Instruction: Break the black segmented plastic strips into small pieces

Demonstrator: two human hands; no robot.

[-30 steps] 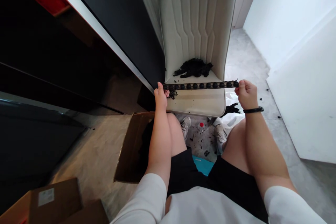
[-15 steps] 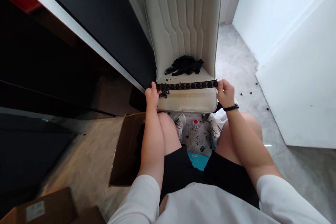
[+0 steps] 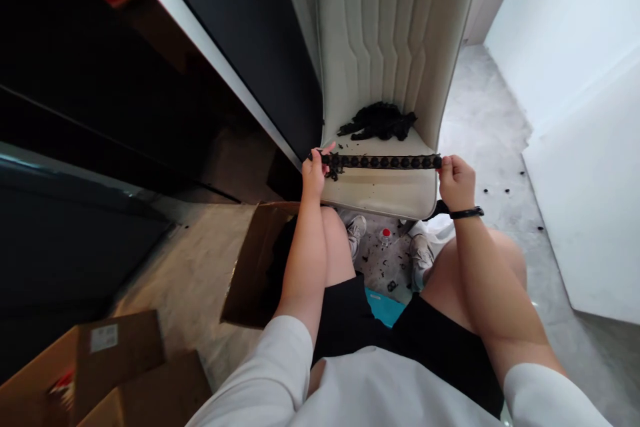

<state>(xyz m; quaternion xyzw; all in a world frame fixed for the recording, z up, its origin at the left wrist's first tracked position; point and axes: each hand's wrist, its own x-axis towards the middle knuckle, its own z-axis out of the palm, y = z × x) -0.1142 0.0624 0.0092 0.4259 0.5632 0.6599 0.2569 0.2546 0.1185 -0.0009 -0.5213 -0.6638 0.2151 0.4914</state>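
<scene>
A long black strip [image 3: 390,161] with a row of round bumps is stretched level between my two hands, above the seat of a cream chair [image 3: 380,193]. At its left end my left hand [image 3: 315,170] pinches it, with one finger extended along the top. The right end sits between the thumb and fingers of my right hand [image 3: 457,181], which has a black band at the wrist. Small black scraps [image 3: 336,165] cluster beside my left hand. Behind the strip, a heap of black pieces [image 3: 379,121] lies against the chair's backrest.
An open cardboard box [image 3: 250,260] stands left of my legs, with dark contents. More cardboard boxes [image 3: 120,340] are at lower left. Between my feet are a red-capped bottle [image 3: 385,235], black scraps and a blue item [image 3: 385,310]. A dark cabinet rises at left; a white panel [image 3: 595,200] stands at right.
The view has shifted, so the chair and boxes appear further right. A finger of my left hand has lifted away from the strip; both hands still hold its ends.
</scene>
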